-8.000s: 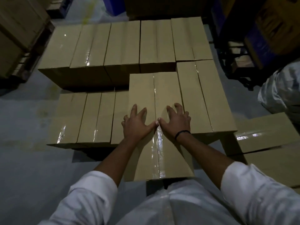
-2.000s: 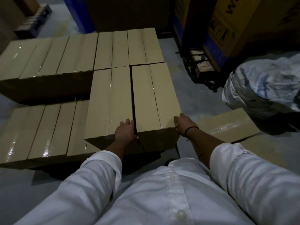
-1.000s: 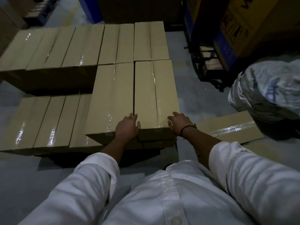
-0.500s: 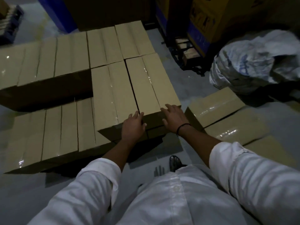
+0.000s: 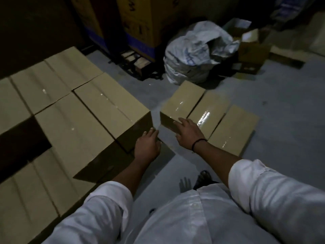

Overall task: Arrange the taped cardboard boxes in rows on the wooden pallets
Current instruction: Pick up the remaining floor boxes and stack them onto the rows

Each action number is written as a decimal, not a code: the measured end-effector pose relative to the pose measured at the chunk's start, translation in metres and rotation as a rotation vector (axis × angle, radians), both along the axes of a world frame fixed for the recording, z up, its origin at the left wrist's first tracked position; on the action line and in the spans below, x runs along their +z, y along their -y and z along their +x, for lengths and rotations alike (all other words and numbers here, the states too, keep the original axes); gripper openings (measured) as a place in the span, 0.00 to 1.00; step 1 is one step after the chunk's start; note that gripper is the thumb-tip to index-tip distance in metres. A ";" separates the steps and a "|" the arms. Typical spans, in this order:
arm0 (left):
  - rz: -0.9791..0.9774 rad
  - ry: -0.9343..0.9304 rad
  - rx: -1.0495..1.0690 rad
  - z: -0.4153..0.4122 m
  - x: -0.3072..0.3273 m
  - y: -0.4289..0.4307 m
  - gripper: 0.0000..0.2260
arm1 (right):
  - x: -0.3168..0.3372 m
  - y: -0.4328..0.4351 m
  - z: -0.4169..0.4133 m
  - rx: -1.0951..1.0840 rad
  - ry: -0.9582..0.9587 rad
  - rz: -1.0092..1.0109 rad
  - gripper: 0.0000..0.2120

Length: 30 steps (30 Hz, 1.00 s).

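— What do the boxes look like, and where are they?
— Brown, shiny tape on top. The stacked boxes (image 5: 112, 110) sit in rows on the left, and three loose boxes (image 5: 209, 110) lie side by side on the floor (image 5: 281, 111).
— What's nearby?
— A white sack (image 5: 191, 55) beyond them.
— And the hands?
— The left hand (image 5: 147, 147) touches the stack's corner. The right hand (image 5: 188, 132) reaches over a loose box. Both grips are spread.

Floor (image 5: 281, 111) — three boxes (image 5: 209, 110), white sack (image 5: 195, 55).

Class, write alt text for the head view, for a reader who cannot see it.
An open right hand reaches toward three taped cardboard boxes on the floor; the left hand is beside stacked boxes. A white sack lies beyond.
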State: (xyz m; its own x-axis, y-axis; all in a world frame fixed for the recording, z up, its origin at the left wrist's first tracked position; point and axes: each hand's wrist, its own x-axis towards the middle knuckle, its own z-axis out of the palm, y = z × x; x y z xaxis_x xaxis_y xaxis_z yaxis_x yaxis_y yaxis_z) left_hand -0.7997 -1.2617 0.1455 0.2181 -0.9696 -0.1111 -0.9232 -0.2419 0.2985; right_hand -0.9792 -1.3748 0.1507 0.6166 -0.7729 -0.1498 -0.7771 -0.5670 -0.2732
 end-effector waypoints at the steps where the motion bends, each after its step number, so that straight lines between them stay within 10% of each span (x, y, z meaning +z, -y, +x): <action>1: -0.009 -0.003 -0.050 -0.010 -0.001 0.010 0.25 | 0.000 0.005 -0.015 -0.044 0.006 -0.002 0.29; 30: 0.401 0.016 -0.575 -0.299 -0.061 0.280 0.28 | -0.081 0.146 -0.365 -0.914 0.010 0.487 0.40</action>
